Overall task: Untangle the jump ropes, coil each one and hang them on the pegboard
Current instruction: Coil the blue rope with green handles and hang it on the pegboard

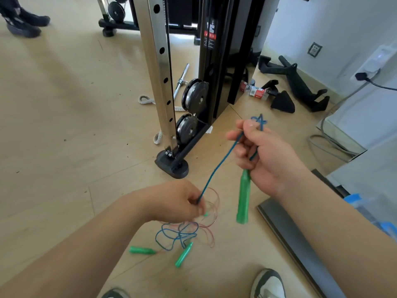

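My right hand (pixel 264 153) grips a blue jump rope (pixel 217 168), with small loops sticking out above the thumb and a green handle (pixel 243 198) hanging below the fist. The blue cord runs down and left to my left hand (pixel 171 201), which pinches it along with thin red cord loops (pixel 211 203). On the floor below lies a tangle of blue and red cord (pixel 182 234) with two more green handles (pixel 141 250) (pixel 183 254). No pegboard is in view.
A cable machine's steel upright (pixel 160 67) and black foot (pixel 171 166) stand just beyond my hands. Black grips (pixel 294 82) lie by the wall at right, a dark board (pixel 294 241) lies at lower right. Another person's shoes (pixel 23 22) are far left. My shoes (pixel 268 282) are below.
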`<state>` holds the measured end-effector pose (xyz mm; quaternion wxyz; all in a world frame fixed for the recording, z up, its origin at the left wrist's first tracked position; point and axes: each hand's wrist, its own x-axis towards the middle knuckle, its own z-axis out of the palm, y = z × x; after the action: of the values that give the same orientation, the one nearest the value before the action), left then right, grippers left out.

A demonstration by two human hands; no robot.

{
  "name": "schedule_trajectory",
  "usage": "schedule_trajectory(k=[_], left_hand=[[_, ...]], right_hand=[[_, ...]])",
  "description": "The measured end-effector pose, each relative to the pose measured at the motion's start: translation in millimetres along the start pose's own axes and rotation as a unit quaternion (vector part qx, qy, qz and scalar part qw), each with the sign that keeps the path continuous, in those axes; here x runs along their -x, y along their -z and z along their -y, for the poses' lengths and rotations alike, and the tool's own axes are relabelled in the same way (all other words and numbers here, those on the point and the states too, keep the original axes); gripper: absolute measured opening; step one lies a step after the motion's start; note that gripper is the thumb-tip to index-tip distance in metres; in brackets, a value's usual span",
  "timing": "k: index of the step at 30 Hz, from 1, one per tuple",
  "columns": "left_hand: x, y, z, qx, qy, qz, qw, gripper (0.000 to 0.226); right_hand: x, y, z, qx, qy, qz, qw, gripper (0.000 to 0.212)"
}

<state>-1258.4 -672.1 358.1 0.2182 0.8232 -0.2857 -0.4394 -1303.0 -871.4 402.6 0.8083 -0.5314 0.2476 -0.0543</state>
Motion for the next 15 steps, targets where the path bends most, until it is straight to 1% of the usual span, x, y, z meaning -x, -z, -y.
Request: schedule_trajectory(k=[1,2,3,4,5,6,7,9,10,11,12,13,14,15], left_hand=[[-1,3,8,-0.033,0.022,-0.010,0.999,0.024],[-1,7,14,-0.039,0.035,-0.025,0.998,0.026],[-1,10,16,-0.020,0.035,-0.051,0.998,0.027],[1,13,15,0.032,0.030,-0.087,0.995,0.026],[3,15,11,0.117,0.020,-0.130,0.984,0.026],[6,16,3,0.217,0.004,-0.165,0.962,0.026],[8,17,-6,0.310,-0.018,-0.188,0.932,0.027],[12,19,-22,0.447,-0.067,-0.205,0.868,0.029],[13,20,-27,0.494,-0.089,-0.211,0.839,0.029],[12,21,-32,0.528,-0.103,-0.221,0.813,0.030],[12,23,-34,0.550,-0.109,-0.234,0.794,0.031],[10,27,-33,0.568,-0.108,-0.249,0.777,0.032],[9,29,-32,0.576,-0.099,-0.263,0.768,0.034],[8,31,-29,0.571,-0.079,-0.276,0.769,0.037]], right_hand=[[-4,9,1,0.034,-0.002,-0.035,0.999,0.018],[-8,17,0,0.080,-0.005,-0.068,0.994,0.018],[-10,25,-2,0.131,-0.010,-0.095,0.987,0.019],[-10,31,-6,0.177,-0.020,-0.113,0.977,0.019],[-9,34,-11,0.211,-0.036,-0.118,0.970,0.016],[-8,34,-16,0.226,-0.055,-0.109,0.966,0.012],[-6,31,-22,0.227,-0.073,-0.082,0.968,0.012],[0,19,-33,0.217,-0.097,0.026,0.971,0.023],[3,12,-37,0.216,-0.100,0.088,0.967,0.030],[6,6,-40,0.223,-0.095,0.139,0.960,0.032],[10,2,-40,0.239,-0.085,0.174,0.952,0.027],[13,-1,-40,0.263,-0.072,0.191,0.943,0.019],[14,-3,-41,0.292,-0.054,0.188,0.936,0.017],[14,-5,-41,0.319,-0.033,0.173,0.931,0.021]])
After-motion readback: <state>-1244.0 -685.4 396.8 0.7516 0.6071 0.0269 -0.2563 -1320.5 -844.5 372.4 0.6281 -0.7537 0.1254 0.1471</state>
